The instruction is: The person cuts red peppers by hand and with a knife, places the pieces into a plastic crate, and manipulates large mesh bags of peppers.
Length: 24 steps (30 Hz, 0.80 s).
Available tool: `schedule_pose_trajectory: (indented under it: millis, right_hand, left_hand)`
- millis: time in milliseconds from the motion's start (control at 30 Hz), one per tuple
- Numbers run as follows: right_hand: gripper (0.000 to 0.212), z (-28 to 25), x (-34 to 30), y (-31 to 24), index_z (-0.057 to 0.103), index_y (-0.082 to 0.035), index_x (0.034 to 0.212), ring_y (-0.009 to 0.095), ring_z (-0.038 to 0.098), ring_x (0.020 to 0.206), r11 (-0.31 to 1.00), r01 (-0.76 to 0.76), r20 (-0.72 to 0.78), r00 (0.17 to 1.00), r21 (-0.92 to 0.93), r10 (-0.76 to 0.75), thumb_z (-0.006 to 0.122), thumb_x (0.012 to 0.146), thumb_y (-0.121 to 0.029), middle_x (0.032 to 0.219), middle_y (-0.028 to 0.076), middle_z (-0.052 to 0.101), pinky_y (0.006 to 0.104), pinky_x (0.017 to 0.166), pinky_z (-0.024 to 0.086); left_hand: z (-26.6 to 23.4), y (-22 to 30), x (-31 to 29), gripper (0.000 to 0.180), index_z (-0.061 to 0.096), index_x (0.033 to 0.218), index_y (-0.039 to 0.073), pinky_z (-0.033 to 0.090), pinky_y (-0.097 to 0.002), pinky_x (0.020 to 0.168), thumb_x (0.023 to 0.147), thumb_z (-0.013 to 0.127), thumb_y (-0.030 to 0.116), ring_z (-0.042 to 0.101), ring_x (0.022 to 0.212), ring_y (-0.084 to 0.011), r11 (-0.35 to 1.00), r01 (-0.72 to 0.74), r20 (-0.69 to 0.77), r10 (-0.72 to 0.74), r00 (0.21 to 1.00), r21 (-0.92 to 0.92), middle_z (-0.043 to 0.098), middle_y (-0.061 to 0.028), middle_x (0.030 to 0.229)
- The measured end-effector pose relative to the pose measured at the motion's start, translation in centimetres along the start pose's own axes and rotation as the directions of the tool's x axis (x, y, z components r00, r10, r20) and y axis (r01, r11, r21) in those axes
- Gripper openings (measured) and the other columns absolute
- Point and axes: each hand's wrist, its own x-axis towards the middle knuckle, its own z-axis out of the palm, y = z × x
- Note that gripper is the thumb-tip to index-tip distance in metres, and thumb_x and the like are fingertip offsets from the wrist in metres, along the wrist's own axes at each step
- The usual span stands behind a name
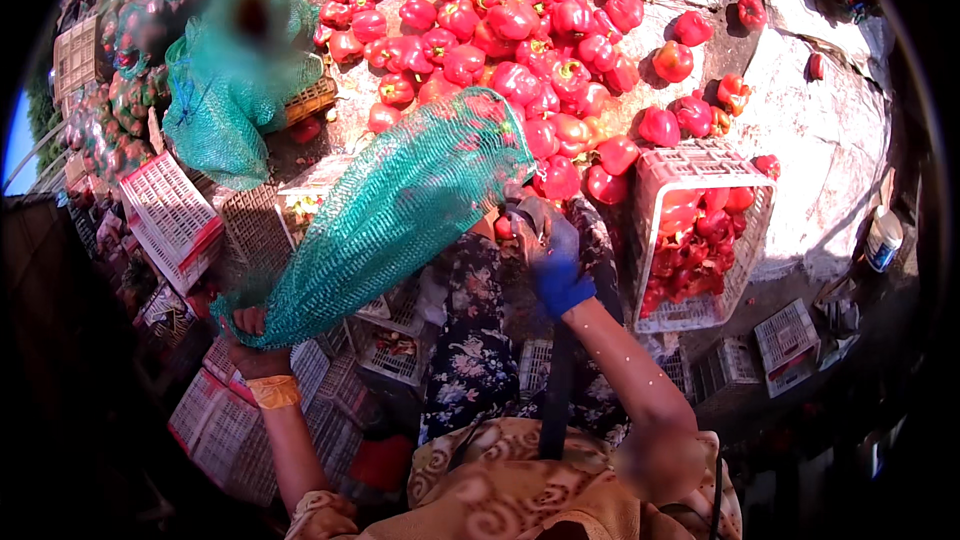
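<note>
A green mesh bag (380, 215) is stretched slantwise between my two hands, over my lap and the ground ahead. My left hand (258, 355), with an orange band at the wrist, is closed on the bag's lower left end. At the other end, by the rim, my right hand (550, 240) grips the mesh; it wears a dark glove with a blue cuff. Its fingertips are partly hidden. Some red shows through the mesh near the rim, and I cannot tell whether it is inside or behind. Just beyond lies a big pile of red bell peppers (510, 20).
To the right stands a whitish plastic crate (700, 165) holding red pepper pieces (700, 250). A white sheet (830, 130) covers the ground behind it. Another green mesh bag (205, 130), filled mesh sacks (150, 30) and a red-and-white crate (175, 220) are at left. More crates (790, 345) sit lower right.
</note>
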Motion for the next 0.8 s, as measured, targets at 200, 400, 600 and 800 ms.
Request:
schedule_pose_trajectory:
  millis: [200,400,600,800]
  right_hand:
    - [0.06,-3.8,7.3,13.9,0.046,-0.012,0.138,0.033,0.053,0.121,0.821,-0.065,-0.072,0.997,-0.568,0.029,0.066,0.082,-0.006,0.135,0.018,0.051,0.038,0.098,0.046]
    - [0.085,2.5,14.3,18.1,0.025,-0.015,0.149,0.037,0.048,0.124,0.614,0.117,0.244,0.962,-0.781,0.127,0.072,0.079,-0.023,0.148,0.016,0.035,0.0441,0.098,0.045]
    - [0.057,7.0,16.9,23.1,0.038,-0.019,0.142,0.039,0.059,0.109,0.343,0.244,0.345,0.899,-0.907,0.272,0.055,0.087,-0.015,0.148,0.014,0.036,0.0489,0.08,0.055]
    - [0.074,6.5,18.0,22.3,0.039,-0.018,0.142,0.039,0.063,0.099,0.404,0.188,0.331,0.888,-0.895,0.319,0.072,0.078,-0.031,0.146,0.015,0.037,0.0478,0.081,0.053]
  left_hand:
    - [-9.8,3.2,3.8,0.041,0.034,0.064,0.017,0.025,-0.0226,0.046,0.099,0.05,0.031,0.029,0.047,-0.0078,0.984,0.101,-0.171,-0.076,0.982,0.146,0.026,0.0035,0.055]
    - [-10.3,1.2,5.5,0.035,0.046,0.071,0.015,0.026,-0.0223,0.045,0.098,0.05,0.037,0.031,0.047,-0.0072,0.894,0.138,-0.537,0.127,0.834,0.426,0.031,0.0047,0.055]
    - [-14.0,18.7,1.3,0.048,0.037,0.062,0.019,0.015,-0.0255,0.035,0.099,0.043,0.049,0.021,0.035,-0.0052,0.589,0.359,-0.445,0.001,0.896,0.724,0.026,0.0076,0.046]
    - [-7.4,26.9,0.5,0.041,0.058,0.106,0.008,0.04,-0.0246,0.06,0.096,0.051,0.047,0.048,0.064,-0.0088,0.552,0.272,-0.493,0.301,0.816,0.788,0.053,0.0028,0.074]
